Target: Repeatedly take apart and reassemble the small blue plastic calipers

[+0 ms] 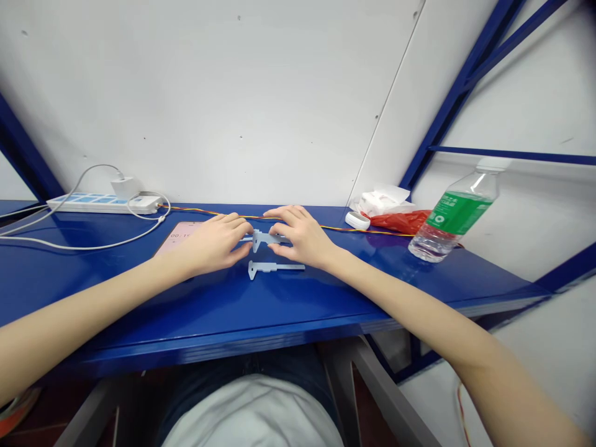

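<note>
A pale plastic vernier caliper [261,238] is held level between my two hands, just above the blue table. My left hand [218,241] has thumb and fingers closed about its left side, where a thin strip shows between the fingertips. At the other side, my right hand [302,238] pinches the caliper's right part, and its far end is covered by the fingers. Nearer to me lies a second caliper [274,267], flat on the table with its jaws to the left. A phone [176,234] with a pink timer screen is partly hidden behind my left forearm.
The blue table [223,310] meets a white wall. A power strip [100,203] with a plugged-in white charger [125,187] and cable is at the left. To the right are a water bottle [459,211], a red bag [398,221], tissues [382,201] and a small white device [357,220].
</note>
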Tool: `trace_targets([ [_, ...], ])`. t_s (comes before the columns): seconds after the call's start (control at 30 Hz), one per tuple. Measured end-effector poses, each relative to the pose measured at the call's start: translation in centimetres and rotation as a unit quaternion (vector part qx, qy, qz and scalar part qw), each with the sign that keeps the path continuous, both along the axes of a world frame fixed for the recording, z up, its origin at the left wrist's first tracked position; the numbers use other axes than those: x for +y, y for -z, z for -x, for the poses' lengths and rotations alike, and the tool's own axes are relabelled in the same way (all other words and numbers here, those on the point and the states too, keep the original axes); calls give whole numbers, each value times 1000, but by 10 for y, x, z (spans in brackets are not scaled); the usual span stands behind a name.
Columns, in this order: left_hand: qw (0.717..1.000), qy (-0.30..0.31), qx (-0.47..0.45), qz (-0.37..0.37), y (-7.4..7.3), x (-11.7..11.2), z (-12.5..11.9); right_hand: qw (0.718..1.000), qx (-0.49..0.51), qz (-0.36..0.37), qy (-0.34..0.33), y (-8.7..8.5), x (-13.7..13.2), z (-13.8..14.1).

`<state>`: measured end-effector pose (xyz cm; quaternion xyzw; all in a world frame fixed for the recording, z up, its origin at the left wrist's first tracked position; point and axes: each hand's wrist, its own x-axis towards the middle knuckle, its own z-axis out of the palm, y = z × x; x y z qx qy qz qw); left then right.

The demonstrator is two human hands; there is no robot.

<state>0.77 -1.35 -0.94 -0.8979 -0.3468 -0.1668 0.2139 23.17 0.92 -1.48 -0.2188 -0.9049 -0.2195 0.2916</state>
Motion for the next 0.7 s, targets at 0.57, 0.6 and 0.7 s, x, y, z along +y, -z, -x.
trace_targets([
  [0.57,961,-117,-146,205,-10,-12,-17,997,12,-62,-34,6,-4,10],
  [0.6,959,-122,-150,206,-10,-12,-18,997,10,-65,-34,7,-4,10],
  [0.7,958,-123,-162,203,-9,-10,-17,997,9,-70,-31,6,-4,11],
])
